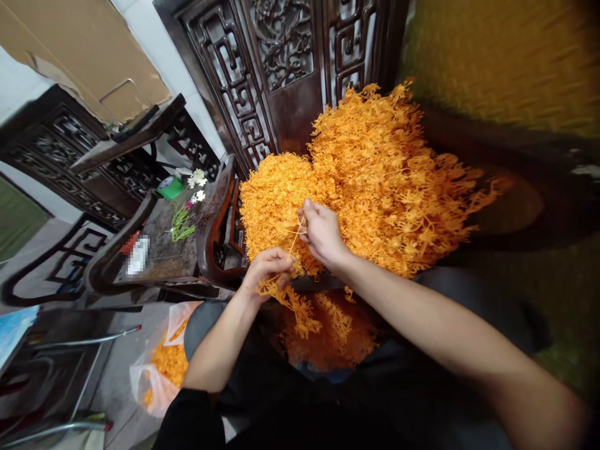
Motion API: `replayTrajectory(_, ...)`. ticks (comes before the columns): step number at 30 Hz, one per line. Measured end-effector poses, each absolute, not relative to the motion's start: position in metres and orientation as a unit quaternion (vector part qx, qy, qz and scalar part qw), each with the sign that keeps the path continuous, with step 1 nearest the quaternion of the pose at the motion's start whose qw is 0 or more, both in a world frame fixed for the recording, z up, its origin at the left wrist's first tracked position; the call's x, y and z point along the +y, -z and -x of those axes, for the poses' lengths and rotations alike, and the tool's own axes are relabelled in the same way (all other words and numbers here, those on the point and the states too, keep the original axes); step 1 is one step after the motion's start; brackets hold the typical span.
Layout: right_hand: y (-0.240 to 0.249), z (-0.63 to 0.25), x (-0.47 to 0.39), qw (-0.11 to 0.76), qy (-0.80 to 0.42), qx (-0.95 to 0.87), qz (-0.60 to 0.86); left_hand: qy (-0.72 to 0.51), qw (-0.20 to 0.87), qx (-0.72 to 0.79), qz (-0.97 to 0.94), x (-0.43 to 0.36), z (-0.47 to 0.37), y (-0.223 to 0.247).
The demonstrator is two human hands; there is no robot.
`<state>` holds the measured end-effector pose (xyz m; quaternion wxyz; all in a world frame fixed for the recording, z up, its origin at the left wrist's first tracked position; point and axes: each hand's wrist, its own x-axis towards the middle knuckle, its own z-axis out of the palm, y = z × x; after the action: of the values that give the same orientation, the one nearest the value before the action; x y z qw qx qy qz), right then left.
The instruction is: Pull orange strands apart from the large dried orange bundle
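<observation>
Between my two hands runs a thin orange artificial flower stem (295, 239). My left hand (270, 270) is closed on its lower part, and a branching orange spray (300, 314) hangs below that hand. Higher up and to the right, my right hand (321, 232) pinches the stem's upper end between thumb and fingers. Right behind both hands rises a large heap of orange artificial flower sprays (375, 175), with a denser, shorter bunch (274, 194) at its left. More orange pieces (335, 319) lie lower down, between my knees.
A carved dark wooden bench back (293, 112) stands behind the heap. On the left, a wooden side table (164, 231) bears a green roll (170, 187), white flowers (197, 179) and green stems (182, 222). A plastic bag (157, 390) with orange pieces sits on the floor.
</observation>
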<state>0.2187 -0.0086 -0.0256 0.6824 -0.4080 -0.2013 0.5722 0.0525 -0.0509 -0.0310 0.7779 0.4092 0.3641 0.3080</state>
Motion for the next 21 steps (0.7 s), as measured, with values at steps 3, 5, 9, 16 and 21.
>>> replayTrajectory(3, 0.029, -0.242, 0.009, 0.702, -0.527, -0.181, 0.444, -0.283, 0.793, 0.365, -0.396, -0.054, -0.045, 0.03)
replayTrajectory(5, 0.029, -0.255, 0.013, 0.688, -0.525, -0.213, 0.454, -0.284, 0.79, 0.373, -0.395, -0.055, -0.038, 0.031)
replayTrajectory(9, 0.026, -0.256, -0.003, 0.601, -0.62, -0.312, 0.395, -0.308, 0.774, 0.383, -0.399, -0.051, -0.03, 0.035)
replayTrajectory(16, 0.017, -0.245, -0.008, 0.555, -0.632, -0.353, 0.41, -0.269, 0.784, 0.407, -0.384, -0.058, -0.039, 0.032)
replayTrajectory(21, 0.005, -0.276, 0.008, 0.703, -0.483, -0.261, 0.452, -0.214, 0.796, 0.392, -0.41, -0.066, -0.037, 0.024)
